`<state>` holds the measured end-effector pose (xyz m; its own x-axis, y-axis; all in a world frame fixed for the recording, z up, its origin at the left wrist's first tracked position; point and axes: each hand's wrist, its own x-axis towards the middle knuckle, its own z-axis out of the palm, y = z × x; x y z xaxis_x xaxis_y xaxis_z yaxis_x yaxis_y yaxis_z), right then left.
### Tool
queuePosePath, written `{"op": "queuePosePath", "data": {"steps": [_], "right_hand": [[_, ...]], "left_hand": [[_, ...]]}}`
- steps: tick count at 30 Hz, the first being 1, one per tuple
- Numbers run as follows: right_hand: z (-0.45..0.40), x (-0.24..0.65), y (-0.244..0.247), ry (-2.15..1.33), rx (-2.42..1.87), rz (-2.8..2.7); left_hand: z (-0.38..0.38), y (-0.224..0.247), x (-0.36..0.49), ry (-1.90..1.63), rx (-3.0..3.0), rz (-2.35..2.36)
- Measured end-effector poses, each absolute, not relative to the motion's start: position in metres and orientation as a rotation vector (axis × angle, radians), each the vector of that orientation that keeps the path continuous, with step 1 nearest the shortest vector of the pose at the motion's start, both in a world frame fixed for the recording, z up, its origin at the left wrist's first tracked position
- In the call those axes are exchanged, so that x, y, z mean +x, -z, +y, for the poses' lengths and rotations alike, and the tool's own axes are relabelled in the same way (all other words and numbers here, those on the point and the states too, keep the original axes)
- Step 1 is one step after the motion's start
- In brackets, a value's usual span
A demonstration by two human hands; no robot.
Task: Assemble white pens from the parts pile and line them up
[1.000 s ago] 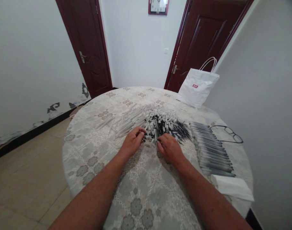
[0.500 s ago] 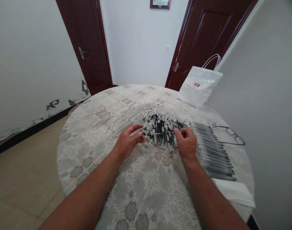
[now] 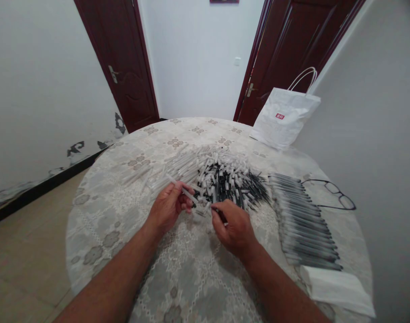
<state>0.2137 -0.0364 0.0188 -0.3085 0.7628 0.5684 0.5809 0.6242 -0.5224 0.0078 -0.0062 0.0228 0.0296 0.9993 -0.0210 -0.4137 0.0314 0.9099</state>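
A slim whitish tube [image 3: 189, 194] is held between the thumb and fingers of my left hand [image 3: 167, 204], left of the middle of the table. My right hand [image 3: 233, 224] is closed on a thin dark pen part [image 3: 221, 217], close to the near edge of the pile. Just beyond both hands lies a heap of black pen parts with white ends [image 3: 225, 181]. Clear whitish tubes [image 3: 183, 165] are spread at the heap's left. To the right, a neat row of dark-tipped pens [image 3: 307, 224] lies side by side.
The round table has a patterned lace cloth [image 3: 191, 278]. Black-framed glasses [image 3: 338, 195] lie right of the pen row, and a folded white cloth or paper [image 3: 338, 287] sits at its near end. A white bag [image 3: 285, 119] stands at the back right.
My right hand has moved left and nearer to me, away from the heap's right side, and now shows a dark part. My left hand has shifted slightly left and nearer, still with a tube.
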Motion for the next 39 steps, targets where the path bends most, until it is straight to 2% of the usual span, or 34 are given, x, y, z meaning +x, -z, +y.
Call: {"op": "queuePosePath", "data": {"steps": [13, 39], "right_hand": [[-0.032, 0.218, -0.011, -0.331, -1.416, -2.557], [-0.022, 0.223, -0.007, -0.111, -1.469, -2.498]], "left_hand": [[0.003, -0.011, 0.001, -1.445, 0.817, 0.815], [0.0, -0.006, 0.006, -1.316, 0.972, 0.891]]}}
